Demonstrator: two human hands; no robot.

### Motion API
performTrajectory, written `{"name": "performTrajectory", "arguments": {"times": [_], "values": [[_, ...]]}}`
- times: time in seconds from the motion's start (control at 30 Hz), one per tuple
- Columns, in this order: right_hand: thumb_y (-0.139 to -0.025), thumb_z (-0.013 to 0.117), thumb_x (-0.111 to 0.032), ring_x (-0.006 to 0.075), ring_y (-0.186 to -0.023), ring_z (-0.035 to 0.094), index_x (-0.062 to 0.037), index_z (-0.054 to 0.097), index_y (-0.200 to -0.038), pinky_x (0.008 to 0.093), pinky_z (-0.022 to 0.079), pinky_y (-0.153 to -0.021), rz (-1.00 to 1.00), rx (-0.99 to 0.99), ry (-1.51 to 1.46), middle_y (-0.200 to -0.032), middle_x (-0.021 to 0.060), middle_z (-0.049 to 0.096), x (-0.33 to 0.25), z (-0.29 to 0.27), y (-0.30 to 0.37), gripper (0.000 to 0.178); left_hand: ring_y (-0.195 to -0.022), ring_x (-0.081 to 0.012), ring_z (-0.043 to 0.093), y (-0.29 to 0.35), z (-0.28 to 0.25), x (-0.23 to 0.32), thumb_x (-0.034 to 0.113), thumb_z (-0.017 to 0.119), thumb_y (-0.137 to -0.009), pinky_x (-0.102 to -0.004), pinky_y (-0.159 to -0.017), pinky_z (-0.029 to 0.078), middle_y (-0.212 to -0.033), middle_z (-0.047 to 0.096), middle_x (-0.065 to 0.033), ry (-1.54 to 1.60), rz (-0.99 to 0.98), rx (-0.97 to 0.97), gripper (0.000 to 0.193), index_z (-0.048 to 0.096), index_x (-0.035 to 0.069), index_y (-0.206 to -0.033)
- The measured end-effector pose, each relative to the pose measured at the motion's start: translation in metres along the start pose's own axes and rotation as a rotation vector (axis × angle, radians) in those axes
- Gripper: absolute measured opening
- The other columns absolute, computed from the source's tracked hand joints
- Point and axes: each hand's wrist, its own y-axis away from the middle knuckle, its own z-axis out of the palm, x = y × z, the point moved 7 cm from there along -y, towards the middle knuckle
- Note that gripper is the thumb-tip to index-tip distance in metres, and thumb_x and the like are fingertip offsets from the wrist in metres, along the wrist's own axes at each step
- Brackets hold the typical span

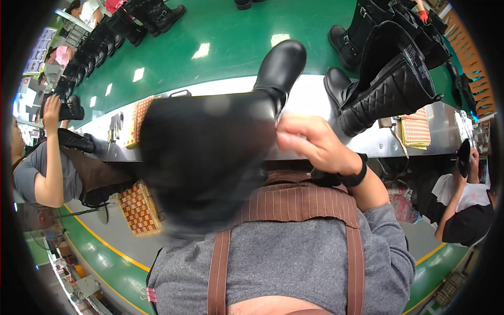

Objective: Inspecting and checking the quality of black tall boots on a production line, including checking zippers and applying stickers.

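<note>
A tall black boot (202, 152) lies across in front of me, its toe pointing away over the metal bench and its shaft, smeared by motion, toward my lower left. My right hand (315, 139) is at the side of the boot's ankle, fingers curled and thumb pressed in. What the fingertips pinch there is too small and blurred to name. My left hand does not show; the boot shaft covers the area on that side. Right of my hand, a second black boot (388, 84) with a quilted shaft stands tilted on the bench, its top gaping.
Patterned cushioned stools or pads (415, 128) sit at the bench's right, with another pad (137, 123) at left. Beyond the bench (310, 94), a green surface (220, 42) carries rows of black boots (105, 37). A co-worker (50, 168) is close at left, another (464, 199) at right.
</note>
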Motion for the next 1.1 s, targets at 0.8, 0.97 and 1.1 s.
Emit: {"name": "performTrajectory", "arguments": {"times": [0.8, 0.97, 1.1], "values": [[-0.092, 0.058, -0.011, 0.0182, -0.070, 0.056, -0.0005, 0.061, -0.086, 0.0295, 0.045, -0.063, -0.007, 0.279, 0.032, -0.076, 0.0074, 0.057, 0.022, -0.004, -0.009, 0.013, -0.091, -0.0118, 0.057, 0.001, 0.024, 0.007, -0.001, 0.071, -0.077, -0.0256, -0.081, 0.046, -0.096, 0.060, -0.0002, 0.318, 0.227, 0.249, 0.029, 0.059, 0.003, -0.103], [-0.092, 0.056, -0.011, 0.0197, -0.070, 0.057, 0.0008, 0.060, -0.086, 0.0308, 0.046, -0.066, 0.014, 0.269, -0.048, -0.077, 0.0095, 0.058, 0.029, -0.001, -0.004, 0.013, -0.092, -0.0123, 0.055, 0.006, 0.023, -0.022, 0.006, 0.070, -0.082, -0.0271, -0.082, 0.046, -0.100, 0.059, -0.0006, 0.401, -0.062, 0.225, 0.026, 0.059, 0.004, -0.105], [-0.085, 0.063, -0.009, 0.0232, -0.068, 0.058, -0.0033, 0.062, -0.084, 0.0310, 0.044, -0.062, -0.136, 0.500, 0.279, -0.076, 0.0078, 0.060, 0.009, -0.040, 0.054, 0.006, -0.095, -0.0147, 0.058, -0.004, 0.018, -0.029, -0.001, 0.065, -0.084, -0.0289, -0.086, 0.047, -0.109, 0.061, -0.0064, 0.243, -0.082, 0.237, 0.034, 0.057, -0.002, -0.117]]}}
